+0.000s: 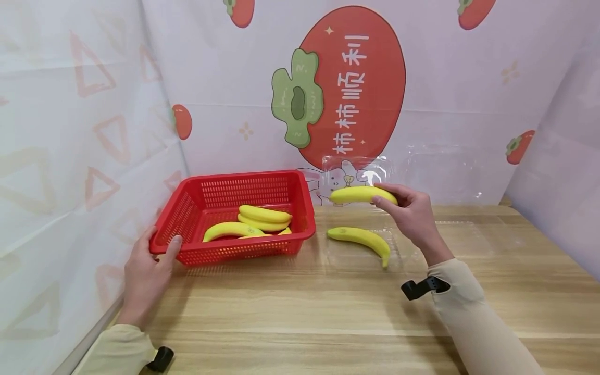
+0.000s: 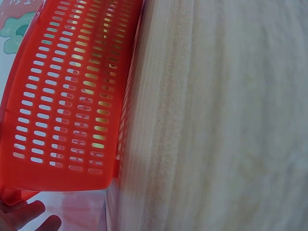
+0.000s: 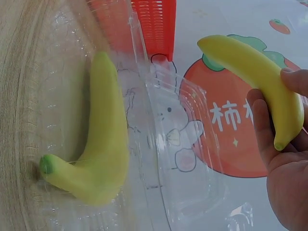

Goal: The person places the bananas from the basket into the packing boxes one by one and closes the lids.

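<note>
My right hand (image 1: 411, 211) pinches a yellow banana (image 1: 358, 195) between thumb and fingers, raised over a clear plastic clamshell box (image 1: 335, 255) with its lid up. Inside that box lies another banana (image 1: 358, 238), its green-tipped stem toward the near side. In the right wrist view the held banana (image 3: 240, 60) has its end against the palm. My left hand (image 1: 149, 271) grips the near left corner of a red slotted basket (image 1: 307, 208), thumb on the rim. Several bananas (image 1: 264, 214) lie in the basket. In the left wrist view, only some fingertips (image 2: 29, 211) show below the basket.
A second clear clamshell box (image 1: 461, 232), lid raised, stands right of the first on the wooden table (image 1: 300, 312). White printed cloth (image 1: 225, 78) walls the back and both sides. Black straps with small cameras (image 1: 417, 288) sit on both wrists.
</note>
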Available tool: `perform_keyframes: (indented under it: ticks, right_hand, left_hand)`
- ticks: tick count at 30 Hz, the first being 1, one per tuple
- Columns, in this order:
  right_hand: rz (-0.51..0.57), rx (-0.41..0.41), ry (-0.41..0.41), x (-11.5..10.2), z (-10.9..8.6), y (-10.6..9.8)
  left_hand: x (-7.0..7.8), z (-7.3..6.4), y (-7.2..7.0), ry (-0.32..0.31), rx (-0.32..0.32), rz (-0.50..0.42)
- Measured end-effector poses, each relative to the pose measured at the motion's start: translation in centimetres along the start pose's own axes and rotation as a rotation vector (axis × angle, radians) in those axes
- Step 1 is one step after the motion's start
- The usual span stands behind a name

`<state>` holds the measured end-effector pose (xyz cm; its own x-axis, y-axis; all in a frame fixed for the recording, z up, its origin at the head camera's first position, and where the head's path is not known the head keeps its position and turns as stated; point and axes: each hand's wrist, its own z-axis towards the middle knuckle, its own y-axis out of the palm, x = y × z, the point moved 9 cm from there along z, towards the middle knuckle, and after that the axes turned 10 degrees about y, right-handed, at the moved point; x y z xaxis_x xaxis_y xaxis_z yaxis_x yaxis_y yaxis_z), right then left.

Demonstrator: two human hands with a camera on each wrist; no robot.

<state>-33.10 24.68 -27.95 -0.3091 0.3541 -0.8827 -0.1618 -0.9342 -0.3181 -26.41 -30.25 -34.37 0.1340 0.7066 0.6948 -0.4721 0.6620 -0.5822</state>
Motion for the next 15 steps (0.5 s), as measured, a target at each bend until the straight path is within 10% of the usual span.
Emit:
perform_keyframes:
  ticks: [15]
  right_hand:
    - [0.039,-0.003,0.052,0.83,0.39,-1.01]
  left_hand:
    - [0.1,0.04,-0.03,-0.014,-0.005,0.007]
